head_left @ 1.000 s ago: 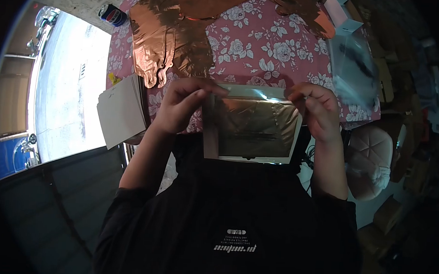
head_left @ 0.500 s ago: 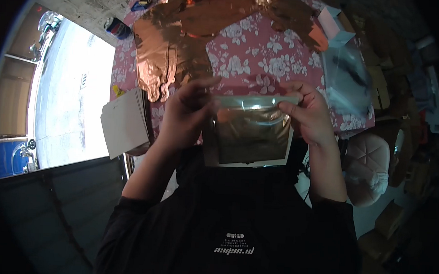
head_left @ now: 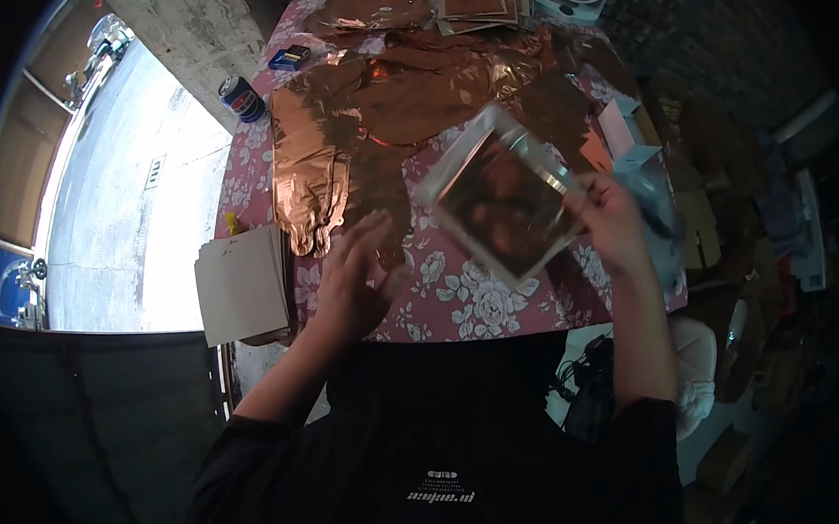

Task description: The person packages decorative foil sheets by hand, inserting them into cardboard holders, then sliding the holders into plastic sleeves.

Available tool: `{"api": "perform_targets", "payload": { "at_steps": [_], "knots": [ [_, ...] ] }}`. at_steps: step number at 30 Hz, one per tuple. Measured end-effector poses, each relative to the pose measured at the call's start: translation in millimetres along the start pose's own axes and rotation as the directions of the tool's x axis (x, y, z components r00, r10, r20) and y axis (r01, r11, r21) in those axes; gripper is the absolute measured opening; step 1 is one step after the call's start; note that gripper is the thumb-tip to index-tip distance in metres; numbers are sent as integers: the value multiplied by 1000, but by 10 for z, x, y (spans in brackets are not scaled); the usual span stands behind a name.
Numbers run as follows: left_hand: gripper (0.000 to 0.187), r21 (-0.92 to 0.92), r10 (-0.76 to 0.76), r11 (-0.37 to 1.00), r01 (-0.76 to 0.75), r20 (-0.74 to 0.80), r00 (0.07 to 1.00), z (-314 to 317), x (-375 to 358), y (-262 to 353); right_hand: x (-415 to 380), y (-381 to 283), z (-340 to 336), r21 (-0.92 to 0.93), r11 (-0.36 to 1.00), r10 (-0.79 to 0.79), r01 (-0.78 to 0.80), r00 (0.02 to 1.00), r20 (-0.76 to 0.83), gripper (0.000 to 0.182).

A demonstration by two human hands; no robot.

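My right hand (head_left: 612, 217) grips one edge of a clear plastic sleeve (head_left: 503, 198) with a shiny, copper-coloured square sheet inside. The sleeve is tilted in the air above the table and slightly blurred. My left hand (head_left: 359, 283) holds nothing; its fingers are apart and partly smeared by motion. It hovers over the near left part of the flowered tablecloth (head_left: 488, 298), close to a crumpled sheet of copper-coloured foil (head_left: 309, 187). More of this foil spreads across the middle and back of the table.
A stack of grey-white cards (head_left: 242, 287) lies at the table's left edge. Behind it stand a blue can (head_left: 241, 100) and a small blue box (head_left: 289, 59). Brown square boards (head_left: 475, 0) are piled at the back. An open white box (head_left: 628, 135) and clear plastic bags lie right.
My left hand has let go of the sleeve and moved down and away. My right hand has carried the sleeve up and forward, turning it. The view has tilted to show more table.
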State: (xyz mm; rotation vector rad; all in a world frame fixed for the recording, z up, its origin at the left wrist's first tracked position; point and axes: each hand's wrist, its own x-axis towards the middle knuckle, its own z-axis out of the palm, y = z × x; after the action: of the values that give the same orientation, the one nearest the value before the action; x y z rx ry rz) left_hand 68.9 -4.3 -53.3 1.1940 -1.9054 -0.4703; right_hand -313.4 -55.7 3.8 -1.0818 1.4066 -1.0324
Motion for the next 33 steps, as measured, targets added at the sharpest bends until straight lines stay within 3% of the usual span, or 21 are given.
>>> {"api": "perform_targets", "payload": {
  "at_steps": [1,3,5,7,9,11,17,20,21,22,23,24,25,26,27,29,30,32,33],
  "knots": [
    [61,117,122,985,-127,47,991,-23,-82,-37,208,22,-102,-7,1000,-5,5,1000,0,12],
    [58,90,96,991,-101,58,994,6,-309,-46,668,98,-274,182,976,-101,120,989,-110,12],
    [51,311,73,941,-131,192,979,14,-457,-40,1164,191,-330,267,956,-84,121,986,-147,14],
    [53,312,66,940,-137,230,971,38,-548,-29,1687,263,-378,353,928,-61,122,982,-177,15],
    [56,317,54,938,-140,266,962,61,-573,-67,2234,254,-411,421,906,58,48,970,-236,15],
    [54,232,75,963,-134,247,966,76,-576,-138,2764,89,-355,430,899,35,83,965,-259,14],
    [54,233,8,969,-80,295,955,-15,-478,-104,4201,-655,-51,459,863,-24,212,924,-382,10],
    [51,250,-4,965,-79,316,949,-7,-494,-124,4636,-889,107,393,883,-125,255,937,-327,20],
    [51,244,-7,967,-73,310,951,1,-507,-131,4700,-926,183,-5,987,-145,160,880,-452,27],
    [51,238,-8,969,-68,304,953,3,-522,-137,4733,-917,252,-386,922,-220,-9,809,-545,34],
    [51,237,-19,970,-57,305,952,-4,-528,-134,4723,-824,318,-389,921,-214,-16,815,-539,34],
    [52,236,-20,970,-56,307,951,-12,-520,-124,4432,-831,535,-690,707,-547,153,737,-397,32],
    [52,234,-17,970,-59,309,951,-10,-511,-123,4236,-841,698,-889,371,-788,268,597,-149,32],
    [52,231,-20,971,-54,308,951,-1,-511,-129,4265,-692,769,-899,191,-856,394,515,44,34],
    [51,230,-10,971,-63,305,952,4,-513,-135,4312,-517,828,-886,104,-807,452,559,190,42],
    [51,231,-5,970,-71,311,951,-9,-515,-121,4160,-344,986,-845,-122,-712,521,546,441,39],
    [51,224,-4,972,-69,313,950,-21,-493,-108,4094,-239,1055,-846,-117,-711,520,551,437,39],
    [51,220,-3,973,-69,312,950,-23,-474,-81,3999,-120,1190,-817,-207,-774,539,420,474,36],
    [50,219,-4,973,-67,308,951,-24,-480,-69,3927,-128,1225,-818,-205,-776,538,419,471,36]
  ]
}}
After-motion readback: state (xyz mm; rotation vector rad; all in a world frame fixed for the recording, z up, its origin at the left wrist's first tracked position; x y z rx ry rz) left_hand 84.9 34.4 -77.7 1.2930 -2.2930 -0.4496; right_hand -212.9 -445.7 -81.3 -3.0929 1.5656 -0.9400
